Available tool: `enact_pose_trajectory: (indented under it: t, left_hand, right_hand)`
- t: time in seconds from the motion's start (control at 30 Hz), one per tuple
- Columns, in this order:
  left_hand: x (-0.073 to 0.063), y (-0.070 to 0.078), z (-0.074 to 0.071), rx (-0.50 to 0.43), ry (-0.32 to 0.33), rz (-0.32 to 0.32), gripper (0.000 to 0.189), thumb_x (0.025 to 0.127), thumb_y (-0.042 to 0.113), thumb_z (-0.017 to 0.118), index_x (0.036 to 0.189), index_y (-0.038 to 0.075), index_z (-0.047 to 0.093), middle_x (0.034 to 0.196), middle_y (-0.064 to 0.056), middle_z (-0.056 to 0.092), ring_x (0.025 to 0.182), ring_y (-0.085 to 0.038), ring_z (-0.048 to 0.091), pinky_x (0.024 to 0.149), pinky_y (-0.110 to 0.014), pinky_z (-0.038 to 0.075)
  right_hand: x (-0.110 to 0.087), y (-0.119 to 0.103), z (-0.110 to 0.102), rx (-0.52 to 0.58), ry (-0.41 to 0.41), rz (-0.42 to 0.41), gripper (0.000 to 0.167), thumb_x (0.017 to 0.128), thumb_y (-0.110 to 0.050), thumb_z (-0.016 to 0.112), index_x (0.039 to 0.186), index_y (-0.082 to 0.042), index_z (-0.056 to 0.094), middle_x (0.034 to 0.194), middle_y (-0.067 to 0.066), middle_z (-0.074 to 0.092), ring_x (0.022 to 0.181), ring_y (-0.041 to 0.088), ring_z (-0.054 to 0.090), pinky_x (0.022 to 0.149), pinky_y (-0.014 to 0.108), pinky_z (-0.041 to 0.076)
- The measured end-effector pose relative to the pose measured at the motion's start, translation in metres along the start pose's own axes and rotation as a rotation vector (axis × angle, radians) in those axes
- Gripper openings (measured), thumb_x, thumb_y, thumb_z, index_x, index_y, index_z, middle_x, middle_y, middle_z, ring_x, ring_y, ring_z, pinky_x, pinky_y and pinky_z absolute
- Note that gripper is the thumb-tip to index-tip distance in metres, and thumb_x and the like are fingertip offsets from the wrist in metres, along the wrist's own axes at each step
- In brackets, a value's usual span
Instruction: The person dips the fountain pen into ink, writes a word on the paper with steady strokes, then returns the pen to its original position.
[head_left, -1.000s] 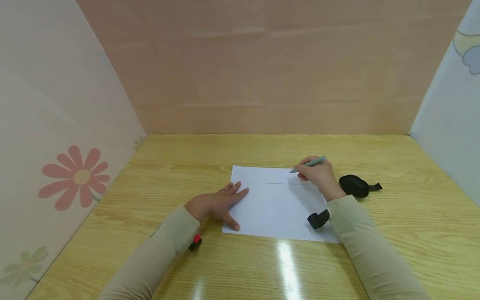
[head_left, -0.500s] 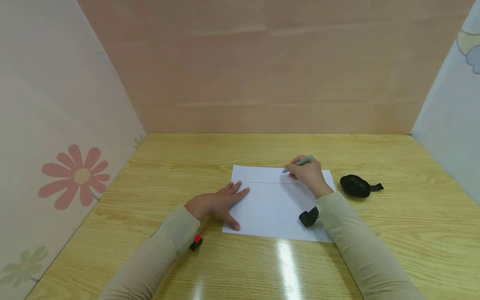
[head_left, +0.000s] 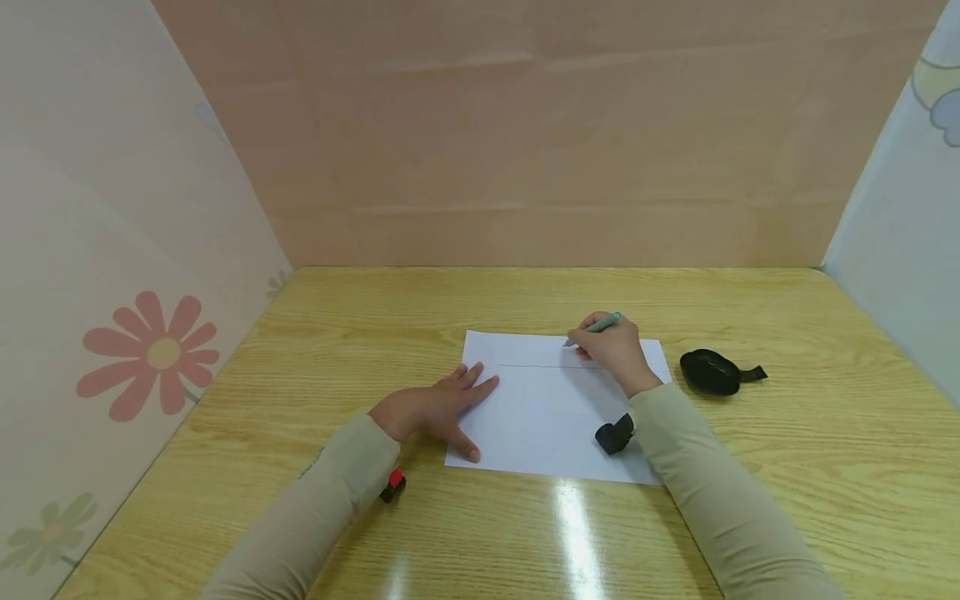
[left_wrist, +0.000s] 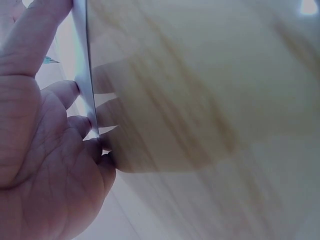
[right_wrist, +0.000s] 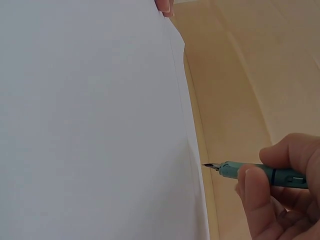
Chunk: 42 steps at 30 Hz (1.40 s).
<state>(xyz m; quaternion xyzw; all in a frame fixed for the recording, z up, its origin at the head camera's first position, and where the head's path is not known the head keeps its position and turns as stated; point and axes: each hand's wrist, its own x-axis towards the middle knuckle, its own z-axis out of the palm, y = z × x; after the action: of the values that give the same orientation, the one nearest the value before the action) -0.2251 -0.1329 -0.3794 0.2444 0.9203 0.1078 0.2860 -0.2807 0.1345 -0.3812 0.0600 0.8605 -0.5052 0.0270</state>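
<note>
A white sheet of paper (head_left: 540, 425) lies on the wooden table, with one thin dark line (head_left: 536, 366) drawn across its upper part. My left hand (head_left: 442, 408) rests on the sheet's left edge, fingers spread. Over the upper right of the paper, my right hand (head_left: 611, 342) pinches a green fountain pen (head_left: 602, 323). In the right wrist view the bare metal nib of the fountain pen (right_wrist: 242, 170) points towards the paper (right_wrist: 95, 120); whether it touches cannot be told. The left wrist view has the left hand (left_wrist: 55, 135) at the paper's edge.
A black oval object with a short strap (head_left: 710, 372) lies right of the paper. A black wrist camera (head_left: 615, 434) juts from the right sleeve, and a red-and-black piece (head_left: 393, 483) shows by the left sleeve. Walls (head_left: 525, 150) stand behind and at both sides.
My right hand has moved a little to the left with the fountain pen, mostly in the first half second. The left hand and the paper have stayed in place.
</note>
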Motion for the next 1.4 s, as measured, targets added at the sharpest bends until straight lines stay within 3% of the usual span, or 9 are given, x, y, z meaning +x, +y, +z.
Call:
enact_pose_trajectory:
  t: [0.4,0.8,1.07,1.4]
  left_hand:
    - [0.002,-0.001,0.001,0.009,-0.001,0.009,0.108,0.069,0.048,0.077,0.15,0.027,0.009,0.157,0.0,-0.008,0.142,-0.022,-0.011,0.113,-0.046,0.009]
    - [0.002,-0.002,0.001,0.004,0.0,0.01,0.108,0.069,0.048,0.077,0.15,0.028,0.008,0.156,0.0,-0.009,0.142,-0.021,-0.012,0.113,-0.047,0.01]
    - [0.001,-0.001,0.0,0.003,0.004,0.007,0.107,0.069,0.048,0.077,0.15,0.027,0.01,0.157,0.0,-0.007,0.143,-0.022,-0.01,0.113,-0.047,0.01]
    - [0.0,0.0,0.001,-0.004,0.006,0.014,0.106,0.07,0.045,0.077,0.15,0.027,0.011,0.157,0.0,-0.007,0.143,-0.023,-0.01,0.113,-0.048,0.011]
  right_hand:
    - [-0.001,0.001,-0.001,-0.082,0.01,-0.017,0.017,0.082,-0.024,0.061,0.084,-0.007,0.059,0.063,-0.003,0.064,0.057,0.006,0.061,0.061,0.023,0.047]
    - [-0.001,0.0,0.0,-0.106,-0.005,-0.02,0.013,0.081,-0.022,0.059,0.081,-0.009,0.058,0.059,-0.005,0.061,0.057,0.007,0.059,0.06,0.023,0.045]
    - [-0.005,0.001,0.0,-0.118,-0.032,-0.025,0.014,0.082,-0.021,0.059,0.085,-0.008,0.059,0.064,-0.004,0.063,0.06,0.007,0.06,0.061,0.023,0.046]
    - [-0.014,-0.001,0.001,-0.124,-0.041,-0.027,0.012,0.077,-0.019,0.061,0.081,-0.008,0.058,0.058,-0.007,0.06,0.059,0.009,0.058,0.06,0.024,0.042]
